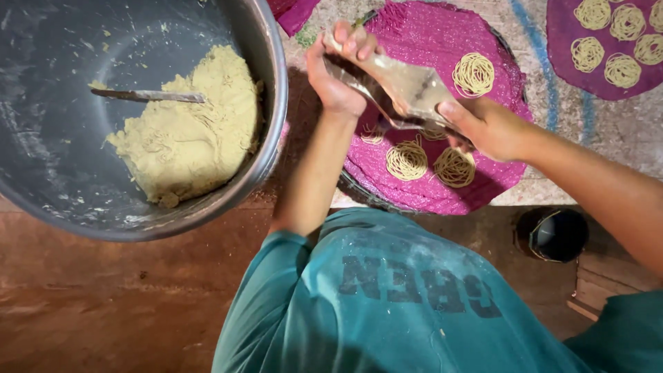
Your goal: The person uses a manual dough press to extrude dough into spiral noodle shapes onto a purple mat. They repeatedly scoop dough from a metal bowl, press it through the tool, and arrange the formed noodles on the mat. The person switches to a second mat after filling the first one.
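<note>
The dough (pixel 190 128) is held in the bowl (pixel 273 83); right of the bowl, noodle coils (pixel 406 160) are laid on a mat (pixel 428 41).

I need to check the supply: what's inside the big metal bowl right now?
The metal bowl holds a mound of pale yellowish dough heaped against its right wall, with a utensil's handle sticking out of it. Its working end is buried in the dough, so unseen.

1 head camera looks steeply down, close over the work.
</note>
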